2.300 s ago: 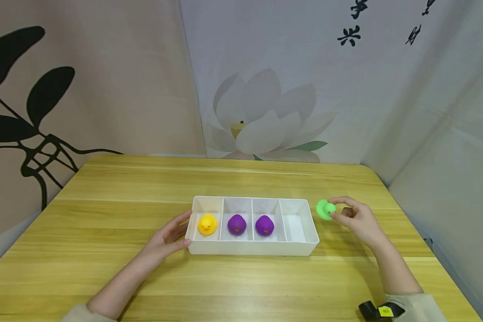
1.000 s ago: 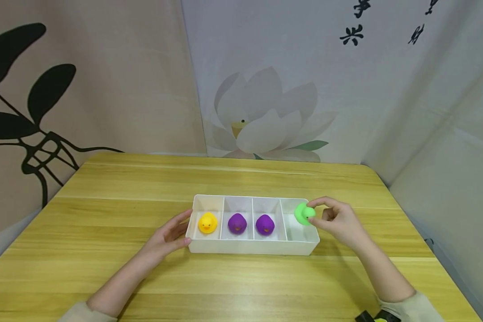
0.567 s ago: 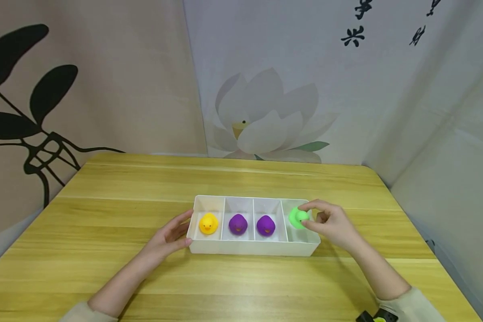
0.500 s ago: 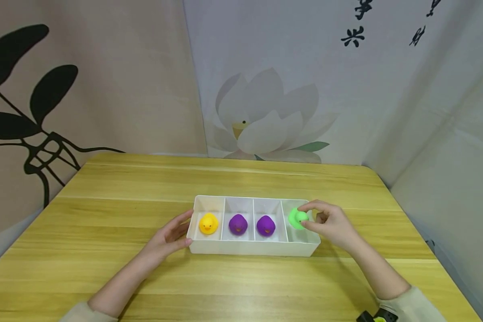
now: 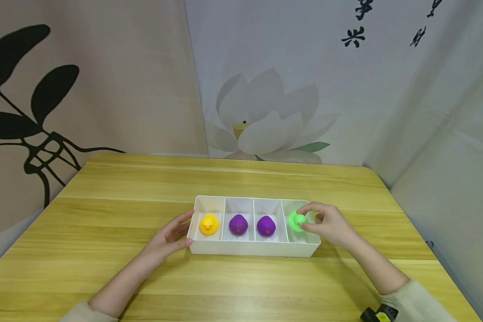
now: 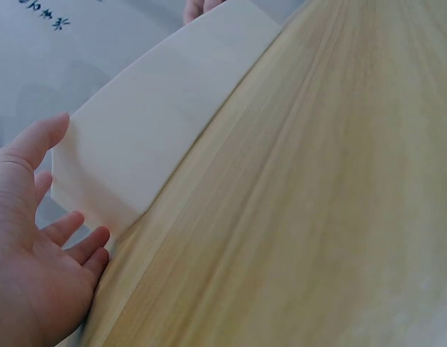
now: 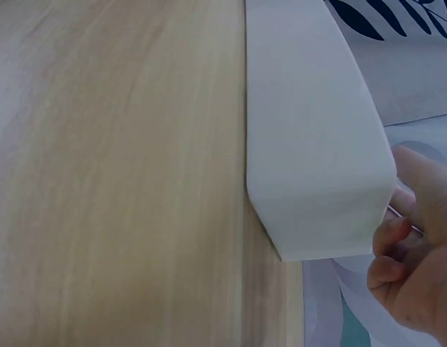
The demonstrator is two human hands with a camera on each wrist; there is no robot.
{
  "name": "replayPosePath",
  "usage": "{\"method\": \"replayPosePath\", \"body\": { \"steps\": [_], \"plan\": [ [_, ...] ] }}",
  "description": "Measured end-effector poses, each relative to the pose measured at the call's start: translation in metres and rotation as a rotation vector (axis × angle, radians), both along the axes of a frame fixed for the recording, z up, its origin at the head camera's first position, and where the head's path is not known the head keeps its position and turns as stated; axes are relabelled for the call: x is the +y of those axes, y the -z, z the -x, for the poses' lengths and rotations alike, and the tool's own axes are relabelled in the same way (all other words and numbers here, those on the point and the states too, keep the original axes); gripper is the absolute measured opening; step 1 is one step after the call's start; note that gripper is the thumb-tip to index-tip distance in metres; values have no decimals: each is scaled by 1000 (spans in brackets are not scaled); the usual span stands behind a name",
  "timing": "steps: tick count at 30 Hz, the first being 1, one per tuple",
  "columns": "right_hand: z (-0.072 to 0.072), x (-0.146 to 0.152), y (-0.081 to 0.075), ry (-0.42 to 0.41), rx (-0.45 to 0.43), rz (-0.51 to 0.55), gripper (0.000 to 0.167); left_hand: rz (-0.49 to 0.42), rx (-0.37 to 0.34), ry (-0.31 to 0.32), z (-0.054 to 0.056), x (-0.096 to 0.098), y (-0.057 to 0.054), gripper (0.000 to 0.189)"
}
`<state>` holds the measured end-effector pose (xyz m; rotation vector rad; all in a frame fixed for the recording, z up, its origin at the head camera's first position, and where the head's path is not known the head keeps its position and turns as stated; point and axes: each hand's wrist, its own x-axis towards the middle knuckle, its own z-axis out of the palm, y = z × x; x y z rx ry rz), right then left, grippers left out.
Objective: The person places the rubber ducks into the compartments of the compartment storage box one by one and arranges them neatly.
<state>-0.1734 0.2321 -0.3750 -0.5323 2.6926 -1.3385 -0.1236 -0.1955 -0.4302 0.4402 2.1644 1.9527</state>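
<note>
A long white box [image 5: 253, 248] with several compartments stands on the table. Around its left end my left hand [image 5: 171, 235] steadies it, thumb at the front corner [image 6: 46, 141] and the other fingers along the end wall. In the rightmost compartment a green rubber duck [image 5: 295, 221] is pinched between thumb and forefinger of my right hand [image 5: 332, 223], which reaches over the right end wall. One yellow duck [image 5: 208, 223] lies in the leftmost compartment; a purple duck [image 5: 238, 225] and another purple duck [image 5: 266, 226] each have a middle one. The box wall hides the green duck in the right wrist view.
The wooden table [image 5: 225, 286] spreads around the box on all sides. Behind it hangs a pale curtain [image 5: 145, 89] with printed leaves and a lotus. A black device [image 5: 380, 314] sits at the right sleeve.
From right of the box, my right hand has carried the green duck leftward over the end wall and down into the rightmost compartment. The left hand has kept its place.
</note>
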Motion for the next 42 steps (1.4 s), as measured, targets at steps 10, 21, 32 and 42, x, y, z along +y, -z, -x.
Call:
{"method": "replayPosePath", "body": {
  "steps": [10,21,32,42],
  "plan": [
    [5,0,8,-17,14,-90,25,-2,0,7,0,1,0,66],
    [8,-3,9,-54,53,-214,24,3,1,2,0,1,-1,67],
    [11,-8,7,-77,48,-292,25,-2,-5,6,0,1,-2,67],
    [10,-9,4,-88,47,-329,25,-2,-5,6,0,0,-1,67]
  ]
}}
